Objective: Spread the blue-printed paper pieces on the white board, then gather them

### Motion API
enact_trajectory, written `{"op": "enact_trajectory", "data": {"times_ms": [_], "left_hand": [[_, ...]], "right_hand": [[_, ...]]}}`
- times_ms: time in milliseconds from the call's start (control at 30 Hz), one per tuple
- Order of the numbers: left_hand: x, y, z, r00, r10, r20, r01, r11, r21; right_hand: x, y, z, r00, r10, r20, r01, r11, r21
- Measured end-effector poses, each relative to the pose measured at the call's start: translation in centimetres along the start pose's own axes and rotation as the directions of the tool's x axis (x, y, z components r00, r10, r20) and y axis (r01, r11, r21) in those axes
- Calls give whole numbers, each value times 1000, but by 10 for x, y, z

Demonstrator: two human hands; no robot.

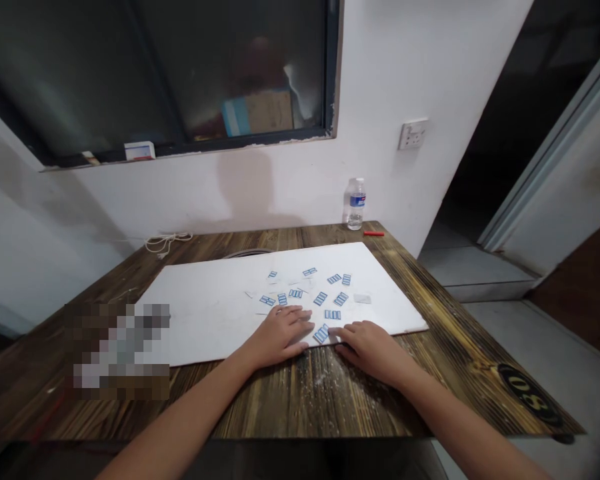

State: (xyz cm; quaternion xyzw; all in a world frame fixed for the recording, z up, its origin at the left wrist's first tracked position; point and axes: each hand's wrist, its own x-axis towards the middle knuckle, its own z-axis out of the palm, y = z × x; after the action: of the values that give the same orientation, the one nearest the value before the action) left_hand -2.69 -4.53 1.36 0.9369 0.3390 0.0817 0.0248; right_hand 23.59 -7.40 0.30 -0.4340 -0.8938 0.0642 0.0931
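On a white board [205, 300], several small pieces with blue outlines lie scattered. My left hand [283, 333] rests at the board's front edge, palm down, its fingers spread and nothing held. To its right, my right hand [367, 343] reaches in with the index finger at a blue-outlined piece [322, 333] between the two hands. That finger appears to touch the piece's right side; the right fingers are apart. Another blue-outlined piece [333, 315] lies just beyond. Farther back are a single piece [321, 299] and thin pale scraps [363, 299].
The board lies on a dark wooden table [460, 373]. A water bottle [357, 205] and a red pen-like stick [374, 233] are at the back right. A white cable [167, 242] is coiled at the back left. A blurred patch covers something at the left.
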Motion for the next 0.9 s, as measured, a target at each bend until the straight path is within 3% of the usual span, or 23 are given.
{"op": "enact_trajectory", "data": {"times_ms": [267, 433, 600, 700, 833, 900], "left_hand": [[-1, 6, 2, 982, 188, 10, -188, 982, 18], [-1, 5, 1, 985, 170, 6, -170, 984, 50], [-2, 0, -3, 992, 128, 10, -129, 988, 79], [-2, -2, -3, 994, 113, 10, -113, 990, 86], [-2, -2, -2, 993, 116, 10, -116, 991, 72], [-1, -2, -3, 993, 118, 15, -119, 991, 63]], "right_hand": [[-1, 0, 4, 999, -17, -49, 15, 1000, -22], [-1, -4, 1, 998, -40, -44, 39, 999, -18], [-2, -7, 3, 987, -135, -89, 140, 988, 59], [-6, -21, -8, 953, -211, -215, 248, 955, 163], [-24, -55, -47, 845, -223, -486, 403, 862, 306], [-40, -62, -62, 805, -250, -538, 476, 814, 333]]}}
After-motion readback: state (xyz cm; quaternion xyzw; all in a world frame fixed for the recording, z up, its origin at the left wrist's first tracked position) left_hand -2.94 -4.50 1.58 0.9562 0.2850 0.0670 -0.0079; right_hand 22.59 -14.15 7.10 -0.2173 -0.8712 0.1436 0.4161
